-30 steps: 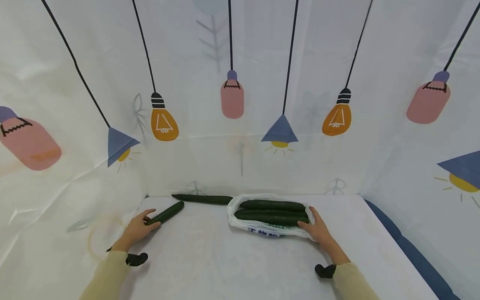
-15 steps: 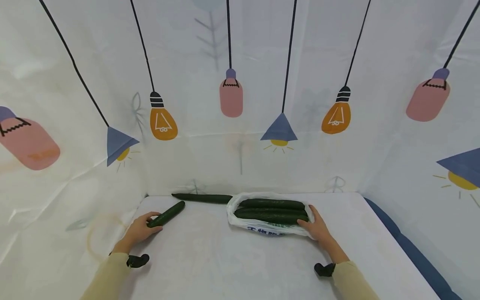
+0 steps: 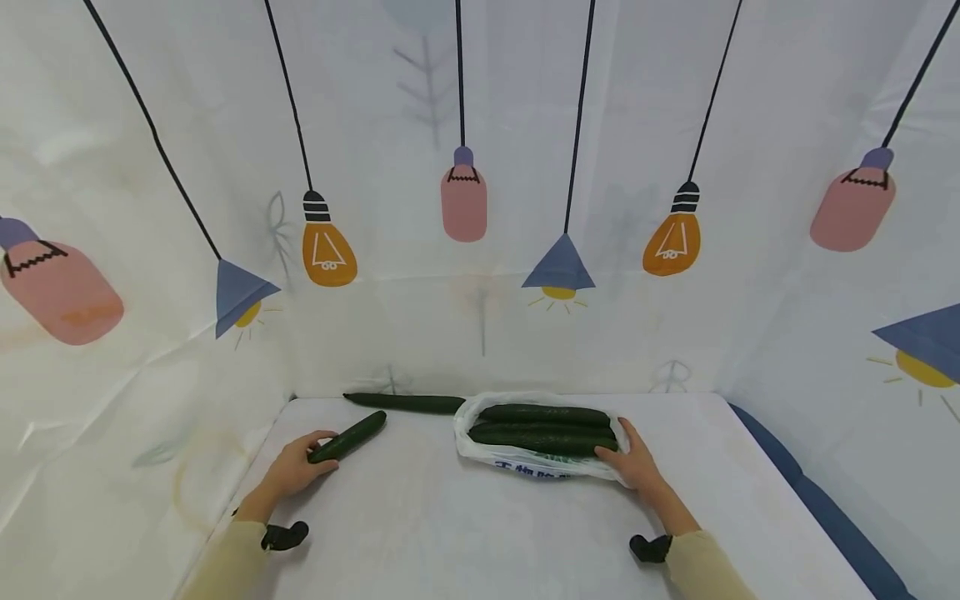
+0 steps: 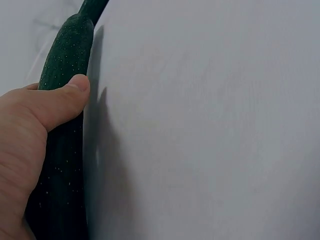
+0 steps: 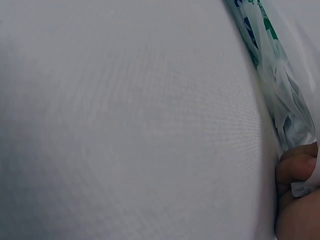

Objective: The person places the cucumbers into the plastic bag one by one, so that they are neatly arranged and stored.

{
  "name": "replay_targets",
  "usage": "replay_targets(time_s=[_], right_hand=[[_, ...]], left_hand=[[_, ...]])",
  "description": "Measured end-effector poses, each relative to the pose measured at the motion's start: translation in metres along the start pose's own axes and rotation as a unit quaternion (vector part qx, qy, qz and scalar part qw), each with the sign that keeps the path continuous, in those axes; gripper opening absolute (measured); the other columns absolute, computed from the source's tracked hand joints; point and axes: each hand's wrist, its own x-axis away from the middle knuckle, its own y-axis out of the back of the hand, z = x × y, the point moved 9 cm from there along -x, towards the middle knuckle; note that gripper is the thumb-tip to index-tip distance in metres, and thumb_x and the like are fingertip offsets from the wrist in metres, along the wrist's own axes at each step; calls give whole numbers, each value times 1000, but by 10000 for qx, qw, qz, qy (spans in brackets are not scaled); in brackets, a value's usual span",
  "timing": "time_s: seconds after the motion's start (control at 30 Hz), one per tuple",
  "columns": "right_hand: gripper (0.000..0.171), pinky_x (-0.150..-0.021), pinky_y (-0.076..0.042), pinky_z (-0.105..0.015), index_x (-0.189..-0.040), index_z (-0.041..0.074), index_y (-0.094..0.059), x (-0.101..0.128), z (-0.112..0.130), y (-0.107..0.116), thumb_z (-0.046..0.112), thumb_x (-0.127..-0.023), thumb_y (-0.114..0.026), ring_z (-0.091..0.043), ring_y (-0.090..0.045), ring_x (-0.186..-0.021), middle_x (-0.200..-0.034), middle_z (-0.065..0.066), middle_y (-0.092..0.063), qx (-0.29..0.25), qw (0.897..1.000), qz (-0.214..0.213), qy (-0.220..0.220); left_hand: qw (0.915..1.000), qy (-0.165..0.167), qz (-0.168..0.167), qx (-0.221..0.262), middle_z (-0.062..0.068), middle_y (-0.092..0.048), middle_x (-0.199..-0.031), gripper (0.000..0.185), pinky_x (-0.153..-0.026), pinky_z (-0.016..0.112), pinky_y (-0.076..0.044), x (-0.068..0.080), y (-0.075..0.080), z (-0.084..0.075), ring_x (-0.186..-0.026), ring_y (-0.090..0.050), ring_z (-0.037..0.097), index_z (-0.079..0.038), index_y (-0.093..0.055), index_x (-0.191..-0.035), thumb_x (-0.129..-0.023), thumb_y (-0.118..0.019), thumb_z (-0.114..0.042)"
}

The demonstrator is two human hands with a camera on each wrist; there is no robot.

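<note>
On the white tabletop [image 3: 465, 525], the left hand [image 3: 296, 468] grips a cucumber [image 3: 347, 437] while the right hand [image 3: 636, 462] pinches the plastic bag [image 3: 525, 460] of cucumbers [image 3: 543, 427].

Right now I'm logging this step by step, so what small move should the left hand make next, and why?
Probably lift the short dark green cucumber toward the white plastic bag. The left hand grips its near end, the right hand holds the bag's edge, and the bag lies open with other cucumbers inside.
</note>
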Motion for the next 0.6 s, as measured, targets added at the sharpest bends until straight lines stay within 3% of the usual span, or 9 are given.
replay_targets(time_s=[0.23, 0.6], right_hand=[[96, -96, -12, -58, -143, 20, -6, 3, -4, -2, 54, -72, -63, -38, -3, -129, -145, -15, -5, -48, 10000, -39, 16], [85, -97, -14, -57, -142, 12, -9, 1, 26, 10, 34, -81, -63, -38, -6, -129, -144, -17, -9, 88, 9988, -93, 474]], left_hand=[[9993, -303, -156, 160, -1, -53, -89, 49, -63, 33, -39, 0, -8, -24, -73, -48, 15, -30, -54, -115, -70, -74, -32], [9941, -1049, -275, -66, -11, -54, -94, 49, -67, 34, -41, -17, -15, -86, -77, -48, 10, -33, -54, -115, -71, -74, -26]])
